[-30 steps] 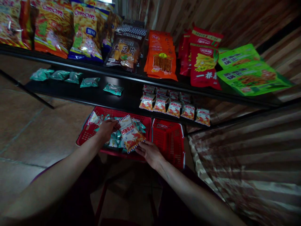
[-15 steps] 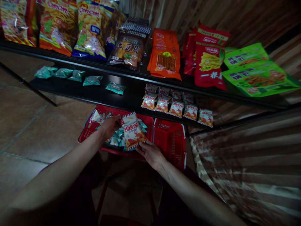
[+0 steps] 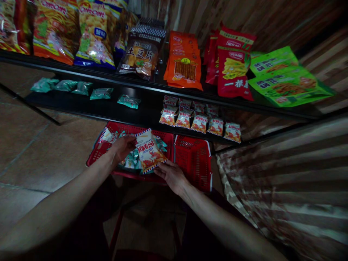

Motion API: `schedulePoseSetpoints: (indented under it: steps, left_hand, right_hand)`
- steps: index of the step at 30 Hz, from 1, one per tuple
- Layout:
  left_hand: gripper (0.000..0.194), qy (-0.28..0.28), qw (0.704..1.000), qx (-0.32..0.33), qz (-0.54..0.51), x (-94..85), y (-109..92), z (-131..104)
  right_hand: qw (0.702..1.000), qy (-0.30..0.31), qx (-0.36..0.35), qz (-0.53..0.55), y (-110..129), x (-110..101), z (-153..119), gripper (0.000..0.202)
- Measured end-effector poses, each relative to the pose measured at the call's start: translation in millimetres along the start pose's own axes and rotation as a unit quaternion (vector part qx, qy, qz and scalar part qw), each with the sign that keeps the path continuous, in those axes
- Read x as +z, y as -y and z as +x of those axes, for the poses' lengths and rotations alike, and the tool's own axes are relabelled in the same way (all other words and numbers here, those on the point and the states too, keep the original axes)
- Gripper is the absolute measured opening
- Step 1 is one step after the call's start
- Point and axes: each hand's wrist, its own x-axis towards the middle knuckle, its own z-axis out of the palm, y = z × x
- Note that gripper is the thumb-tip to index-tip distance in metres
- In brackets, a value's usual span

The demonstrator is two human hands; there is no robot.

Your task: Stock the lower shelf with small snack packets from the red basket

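Between my two hands is a small white-and-orange snack bag (image 3: 149, 151) with red lettering, its printed face toward me. My left hand (image 3: 123, 148) pinches its upper left edge. At the bag's lower right corner, the fingers of my right hand (image 3: 170, 174) are closed on it. Under the bag stands a red plastic basket (image 3: 95, 154), holding teal snack packets (image 3: 130, 164) and a few white ones. A second red basket (image 3: 193, 165) adjoins it on the right.
On the lower black shelf (image 3: 148, 108) lie several teal packets (image 3: 101, 93) at left and rows of white-and-orange bags (image 3: 199, 123) at right. Larger snack bags (image 3: 96, 40) line the upper shelf. A striped curtain (image 3: 282, 181) hangs at right; tiled floor (image 3: 24, 145) shows at left.
The whole view has shifted slightly, so shelf and baskets sit a little farther left. Both hands keep hold of the same snack bag, which has tilted a little.
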Motion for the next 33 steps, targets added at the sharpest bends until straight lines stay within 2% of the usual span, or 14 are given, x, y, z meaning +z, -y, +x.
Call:
schedulePoseSetpoints:
  steps: [5, 9, 15, 24, 33]
  left_hand:
    - [0.016, -0.024, 1.000, 0.012, -0.009, 2.6, 0.7, 0.9]
    - [0.014, 0.012, 0.999, -0.009, -0.035, 3.0, 2.3, 2.4]
    - [0.006, 0.056, 0.997, -0.048, 0.000, 0.8, 6.7, -0.9]
    - [0.008, 0.016, 0.999, -0.046, 0.001, 8.1, 17.5, -0.3]
    - [0.009, -0.001, 0.999, -0.047, -0.009, 5.9, 19.9, 3.8]
  right_hand:
    - [1.000, -0.013, 0.000, 0.023, 3.7, 1.3, 0.2, 0.023]
    - [0.999, -0.024, 0.004, 0.043, 10.2, 4.5, 1.5, 0.017]
    - [0.999, -0.030, 0.001, 0.040, 12.1, 8.1, 2.9, 0.015]
    - [1.000, -0.005, 0.019, 0.012, 9.2, 16.8, -2.6, 0.022]
    - [1.000, 0.013, 0.019, -0.008, 4.5, 19.0, -0.7, 0.025]
